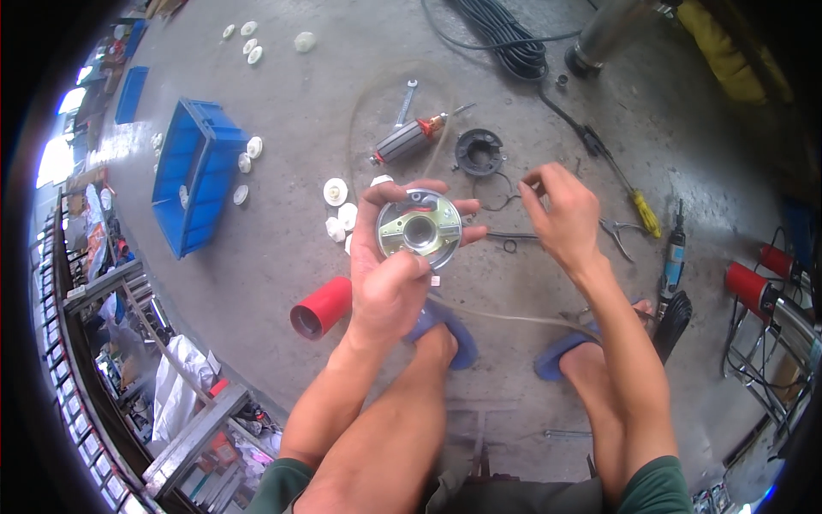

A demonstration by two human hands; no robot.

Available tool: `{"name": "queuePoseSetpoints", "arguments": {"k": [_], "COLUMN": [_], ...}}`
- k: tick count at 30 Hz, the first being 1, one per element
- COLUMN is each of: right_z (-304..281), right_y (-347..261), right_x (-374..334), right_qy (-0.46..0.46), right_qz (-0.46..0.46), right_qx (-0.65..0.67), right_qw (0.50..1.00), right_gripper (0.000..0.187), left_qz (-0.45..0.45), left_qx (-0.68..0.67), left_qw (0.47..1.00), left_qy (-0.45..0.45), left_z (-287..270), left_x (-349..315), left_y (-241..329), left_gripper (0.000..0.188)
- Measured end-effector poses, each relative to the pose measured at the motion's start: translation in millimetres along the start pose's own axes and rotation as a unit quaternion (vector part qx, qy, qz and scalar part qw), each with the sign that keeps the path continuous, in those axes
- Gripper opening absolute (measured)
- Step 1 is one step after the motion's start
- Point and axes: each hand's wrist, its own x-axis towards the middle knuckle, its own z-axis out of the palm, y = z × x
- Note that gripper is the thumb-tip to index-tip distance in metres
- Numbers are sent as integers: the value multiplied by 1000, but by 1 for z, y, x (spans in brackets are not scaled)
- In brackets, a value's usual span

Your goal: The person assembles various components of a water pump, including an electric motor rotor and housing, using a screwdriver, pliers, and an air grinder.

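Observation:
My left hand (383, 283) grips a round metal motor end cover (396, 230), its thumb on the near rim and its fingers spread behind. The cover has a bore in the middle, with a patch of red at its upper edge. To the right, apart from the cover, hangs my right hand (565, 214), fingertips pinched together; anything between them is too small to make out. Beyond the hands, a motor armature (408, 141) lies on the floor beside a black ring-shaped housing (479, 152). A red tube (321, 308) rests left of my left forearm.
White plastic impellers (336, 192) lie scattered around a blue bin (193, 176). A wrench (407, 101), a yellow-handled screwdriver (644, 214), pliers (622, 236) and a blue-grey power tool (674, 261) are on the floor. Coiled black cable (505, 38) sits at the back; a metal rack (180, 445) stands left.

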Motion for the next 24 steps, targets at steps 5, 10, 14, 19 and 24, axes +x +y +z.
{"name": "queuePoseSetpoints", "arguments": {"k": [5,10,14,19,24], "right_z": [26,53,63,25,-27], "right_y": [50,59,67,25,-59], "right_x": [-4,-23,-18,-6,1], "right_qy": [-22,-91,-129,-53,-20], "right_qz": [112,61,41,123,207], "right_qx": [-106,-127,-137,116,511], "right_qw": [988,986,981,984,834], "right_gripper": [23,21,17,9,11], "left_qz": [10,17,4,25,39], "left_qx": [0,-20,6,-8,10], "left_qw": [1000,999,1000,999,999], "left_qy": [5,19,-2,-19,31], "left_z": [5,-2,-1,-4,1], "left_x": [2,2,2,1,2], "left_y": [0,2,7,5,5], "left_gripper": [74,79,74,67,60]}}
